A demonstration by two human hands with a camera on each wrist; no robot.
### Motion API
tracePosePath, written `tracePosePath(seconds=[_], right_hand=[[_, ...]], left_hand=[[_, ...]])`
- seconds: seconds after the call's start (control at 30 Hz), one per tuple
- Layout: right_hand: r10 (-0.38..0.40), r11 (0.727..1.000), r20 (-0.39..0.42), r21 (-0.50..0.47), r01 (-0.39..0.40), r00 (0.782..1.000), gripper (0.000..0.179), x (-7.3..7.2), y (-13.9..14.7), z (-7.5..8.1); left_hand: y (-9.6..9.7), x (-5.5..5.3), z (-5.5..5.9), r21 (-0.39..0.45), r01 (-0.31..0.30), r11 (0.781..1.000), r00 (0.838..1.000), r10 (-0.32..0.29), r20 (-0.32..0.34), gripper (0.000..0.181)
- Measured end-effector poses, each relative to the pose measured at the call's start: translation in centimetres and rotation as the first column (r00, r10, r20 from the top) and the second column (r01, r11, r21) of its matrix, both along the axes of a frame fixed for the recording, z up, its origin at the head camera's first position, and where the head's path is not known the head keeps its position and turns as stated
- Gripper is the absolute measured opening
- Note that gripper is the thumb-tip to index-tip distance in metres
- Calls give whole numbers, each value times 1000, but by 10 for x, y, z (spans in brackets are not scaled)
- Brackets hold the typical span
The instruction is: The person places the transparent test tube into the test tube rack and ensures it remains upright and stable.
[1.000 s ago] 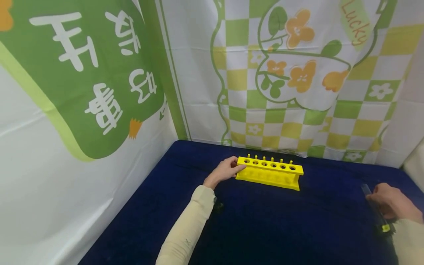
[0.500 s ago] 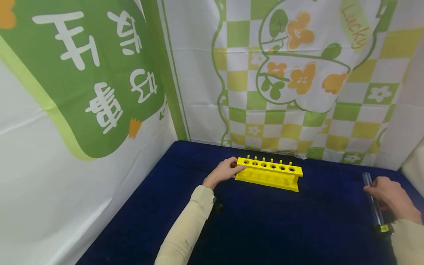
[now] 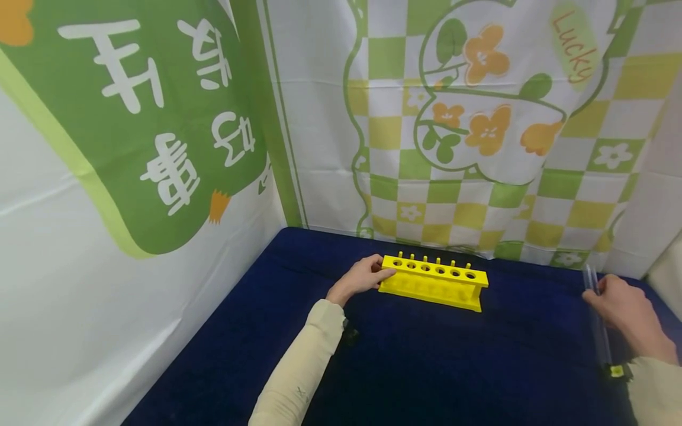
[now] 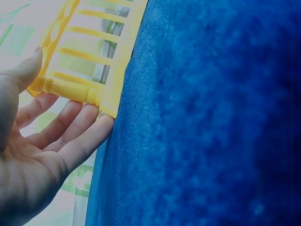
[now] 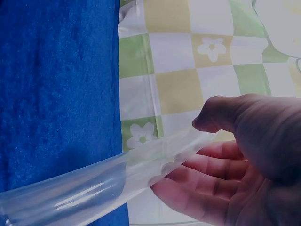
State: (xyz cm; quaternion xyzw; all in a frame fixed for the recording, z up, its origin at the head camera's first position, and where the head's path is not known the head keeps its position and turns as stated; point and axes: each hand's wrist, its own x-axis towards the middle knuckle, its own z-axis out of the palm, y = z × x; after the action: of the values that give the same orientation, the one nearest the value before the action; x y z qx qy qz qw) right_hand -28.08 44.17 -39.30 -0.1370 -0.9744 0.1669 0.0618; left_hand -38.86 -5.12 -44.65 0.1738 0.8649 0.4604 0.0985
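Observation:
A yellow test tube rack [image 3: 432,283] stands toward the back of the table, with one row of round holes and short pegs behind them. My left hand [image 3: 362,274] grips its left end. In the left wrist view the thumb lies at the top board while the other fingers reach round the end post [image 4: 70,90] and the base. Off to the right of the rack, my right hand [image 3: 627,307] pinches a clear test tube [image 3: 600,340] between thumb and fingers. The tube slants across the right wrist view, its long clear body [image 5: 84,193] extending to the left edge.
Dark blue cloth [image 3: 469,367] covers the table. A patterned green and white curtain [image 3: 319,148] hangs right behind the table's back edge, and another printed sheet [image 3: 106,284] borders the left side. A wrist camera with a yellow mark [image 3: 617,371] sits at the right cuff.
My right hand has risen a little with the test tube, whose upper end now reaches higher in the head view. The left hand keeps its hold on the rack, which stays in place.

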Motion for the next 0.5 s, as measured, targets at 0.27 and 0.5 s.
tracePosePath(seconds=[0.27,0.5], right_hand=[[24,999,-124,46,-18,992,27,1,-7,1],[73,997,-266,51,-61,961,33,0,-14,4]], left_hand=[[0,1,1,9,8,1000,1000,-8,11,40],[-1,1,2,9,5,1000,1000,-5,11,40]])
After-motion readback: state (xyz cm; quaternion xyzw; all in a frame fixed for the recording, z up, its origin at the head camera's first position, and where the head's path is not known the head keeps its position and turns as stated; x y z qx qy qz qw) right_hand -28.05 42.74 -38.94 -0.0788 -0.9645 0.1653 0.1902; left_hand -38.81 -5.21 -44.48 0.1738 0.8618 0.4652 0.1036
